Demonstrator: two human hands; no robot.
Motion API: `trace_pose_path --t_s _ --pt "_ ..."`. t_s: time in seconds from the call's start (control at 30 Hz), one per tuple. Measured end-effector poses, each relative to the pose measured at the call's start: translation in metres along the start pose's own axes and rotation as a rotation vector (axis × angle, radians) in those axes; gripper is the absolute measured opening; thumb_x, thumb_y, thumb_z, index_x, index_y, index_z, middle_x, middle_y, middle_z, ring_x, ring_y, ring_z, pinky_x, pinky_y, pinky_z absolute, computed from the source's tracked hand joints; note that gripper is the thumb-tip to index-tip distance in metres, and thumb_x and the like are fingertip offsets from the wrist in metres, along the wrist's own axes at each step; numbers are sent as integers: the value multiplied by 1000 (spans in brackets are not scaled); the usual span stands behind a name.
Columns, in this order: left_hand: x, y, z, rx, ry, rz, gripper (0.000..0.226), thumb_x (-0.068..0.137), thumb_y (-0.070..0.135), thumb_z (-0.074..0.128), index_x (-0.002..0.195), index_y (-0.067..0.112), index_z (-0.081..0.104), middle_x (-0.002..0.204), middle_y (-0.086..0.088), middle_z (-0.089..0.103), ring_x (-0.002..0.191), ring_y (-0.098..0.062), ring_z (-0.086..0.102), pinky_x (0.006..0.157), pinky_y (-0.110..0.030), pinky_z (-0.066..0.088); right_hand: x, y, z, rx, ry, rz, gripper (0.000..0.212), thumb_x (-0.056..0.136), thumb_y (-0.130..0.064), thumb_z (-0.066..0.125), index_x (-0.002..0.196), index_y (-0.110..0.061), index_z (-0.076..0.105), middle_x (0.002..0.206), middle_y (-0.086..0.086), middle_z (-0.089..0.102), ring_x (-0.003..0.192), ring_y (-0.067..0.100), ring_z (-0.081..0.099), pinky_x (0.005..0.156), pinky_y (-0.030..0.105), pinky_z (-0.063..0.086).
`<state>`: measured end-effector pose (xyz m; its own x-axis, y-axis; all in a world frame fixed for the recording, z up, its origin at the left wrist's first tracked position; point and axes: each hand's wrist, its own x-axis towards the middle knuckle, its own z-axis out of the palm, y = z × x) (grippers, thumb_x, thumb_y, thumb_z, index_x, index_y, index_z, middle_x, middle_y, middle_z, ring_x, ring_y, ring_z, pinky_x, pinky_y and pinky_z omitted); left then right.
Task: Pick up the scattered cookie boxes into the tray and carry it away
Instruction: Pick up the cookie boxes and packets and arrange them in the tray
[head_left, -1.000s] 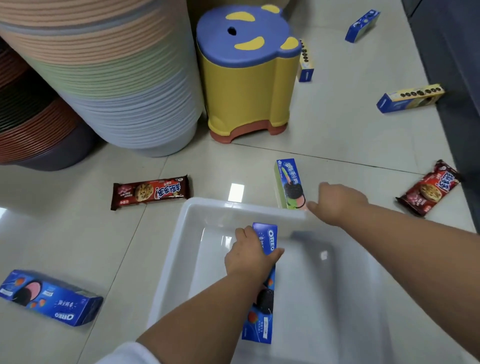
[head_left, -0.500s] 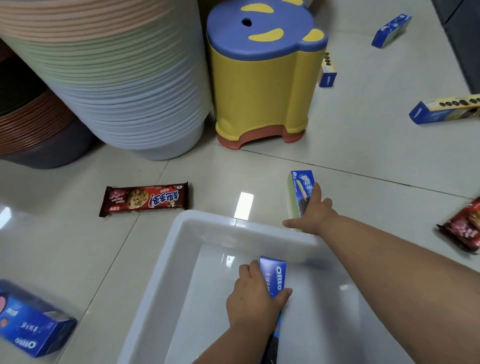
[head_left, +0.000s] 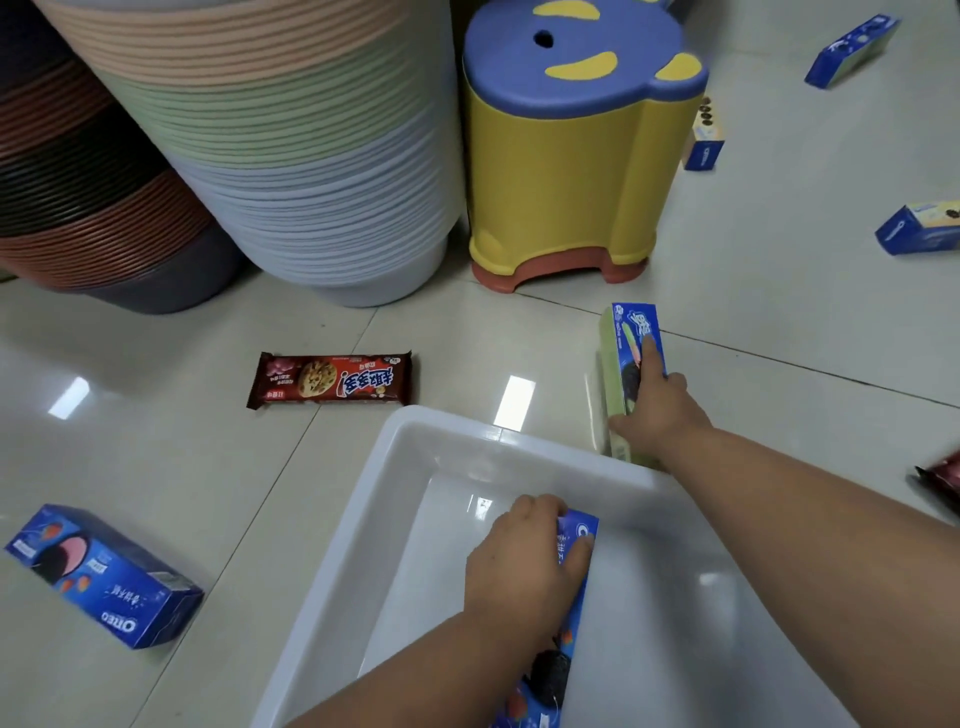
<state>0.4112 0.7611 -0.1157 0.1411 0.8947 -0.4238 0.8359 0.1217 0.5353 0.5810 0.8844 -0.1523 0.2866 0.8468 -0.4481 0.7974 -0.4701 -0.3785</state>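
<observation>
A white plastic tray (head_left: 363, 525) lies on the tiled floor in front of me. Inside it, my left hand (head_left: 522, 566) grips a blue Oreo box (head_left: 574, 618) resting on the tray's bottom. My right hand (head_left: 652, 410) is closed around a green-and-blue Oreo box (head_left: 626, 343) standing on its edge just beyond the tray's far right corner. A red cookie pack (head_left: 330, 380) lies left of the tray's far edge. Another blue Oreo box (head_left: 104, 574) sits at the lower left. More blue boxes lie at the right (head_left: 917, 228) and far right (head_left: 849, 49).
A yellow stool with a blue top (head_left: 571, 150) stands behind the tray, with a small box (head_left: 704, 137) beside it. Tall stacks of pastel basins (head_left: 291, 156) and dark basins (head_left: 78, 171) fill the upper left. A red pack's corner (head_left: 943, 480) shows at the right edge.
My right hand has reached forward and closed on the green-and-blue box. My left hand lowered the blue Oreo box deeper into the tray. The view shifted closer and to the left.
</observation>
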Motion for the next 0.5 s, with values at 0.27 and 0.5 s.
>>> trace_pose_path --t_s 0.27,0.5 --pt "-3 5 -90 -131 220 71 18 88 45 50 86 28 55 82 11 60 70 -9 56 64 -28 43 -117 -33 -70 126 259 -162 93 77 -40 62 144 -47 -2 125 3 41 107 29 52 72 36 39" --pt "-27 -11 -132 -93 259 58 17 89 45 47 88 30 53 83 11 60 73 -10 58 66 -31 47 -250 19 -7 92 8 39 96 77 -46 64 145 -44 -3 136 -2 36 119 23 52 81 39 47"
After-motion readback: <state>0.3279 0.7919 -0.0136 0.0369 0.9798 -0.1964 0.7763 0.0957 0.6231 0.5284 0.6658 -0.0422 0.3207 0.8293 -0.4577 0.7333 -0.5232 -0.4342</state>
